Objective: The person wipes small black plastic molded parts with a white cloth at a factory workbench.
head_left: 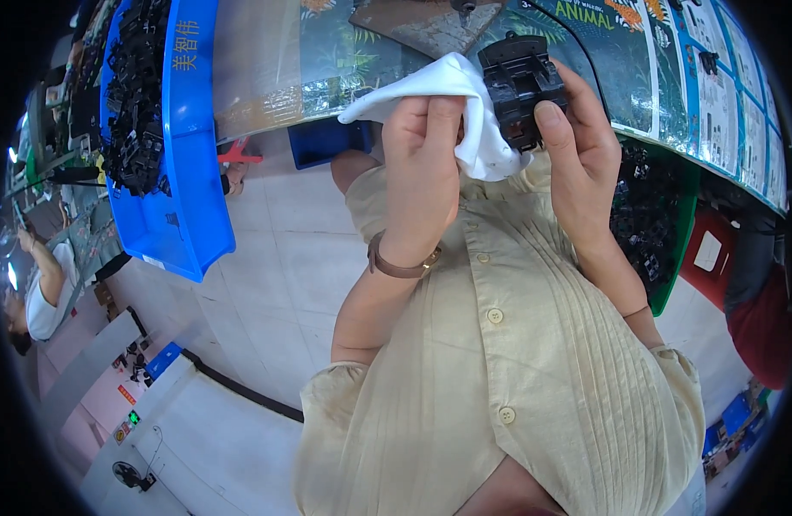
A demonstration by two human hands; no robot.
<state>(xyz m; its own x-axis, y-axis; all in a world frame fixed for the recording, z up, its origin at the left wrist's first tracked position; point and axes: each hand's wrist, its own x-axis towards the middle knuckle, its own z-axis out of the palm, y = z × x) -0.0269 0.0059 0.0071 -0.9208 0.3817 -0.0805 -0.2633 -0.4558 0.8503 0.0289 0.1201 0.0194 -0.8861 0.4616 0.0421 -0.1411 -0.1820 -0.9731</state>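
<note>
at far left, another person (48,292) in a white top sits beyond your blue bin (190,129), which holds a heap of small black parts (138,95). right of that, a dark blue box (310,155) shows below the table edge. your left hand (422,163) has its thumb and fingertips pinched together on a white cloth (452,82). the cloth drapes against the left side of 1 black plastic part (521,86), held up by the table's near edge. your right hand (581,150) clamps that part's right side between thumb and fingers. past your right wrist, a green bin (684,232) holds more black pieces (645,211).
</note>
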